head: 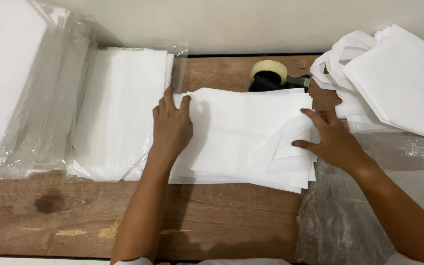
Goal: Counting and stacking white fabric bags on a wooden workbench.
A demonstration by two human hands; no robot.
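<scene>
Stack of white sheets [241,137] is your landmark: it sits mid-bench on the wooden table [74,216], with both your hands on it. Left hand [171,128] lies flat and open on the stack's left end, fingers spread, pinning rather than gripping. Right hand [334,140] is at the stack's right end, fingers loosely open on the lifted flaps there; thumb may be tucked under a sheet, can't tell from this angle.

Edges look fanned at the stack's near-right corner. Press evenly from both ends and square it against your left palm so it doesn't skew.

Room: tape dispenser [271,76] sits just behind the stack, so don't push back. Bagged white pile [119,113] touches the stack's left side. Handled white bags [393,78] and clear plastic wrap [349,216] crowd the right. Bare table is in front of the stack, toward you.
</scene>
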